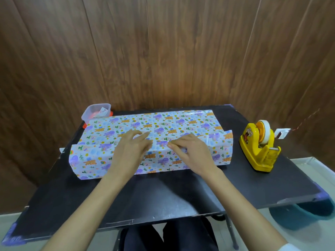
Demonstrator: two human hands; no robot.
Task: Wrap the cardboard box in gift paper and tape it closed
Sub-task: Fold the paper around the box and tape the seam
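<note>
Gift paper (172, 124) with purple, orange and blue cartoon prints lies folded over the box in the middle of the black table (145, 192); the cardboard itself is hidden under it. The near flap is folded up over the top and its edge runs across the middle. My left hand (130, 149) lies flat on that flap with fingers stretched out. My right hand (190, 153) rests beside it, fingertips pressing down on the flap's edge. A yellow tape dispenser (259, 147) with a roll of tape stands at the right of the table.
A small clear plastic tub (96, 111) sits at the table's back left corner, behind the paper. A wooden panel wall rises right behind the table. A teal bucket (299, 214) stands on the floor at the right. My legs show under the near edge.
</note>
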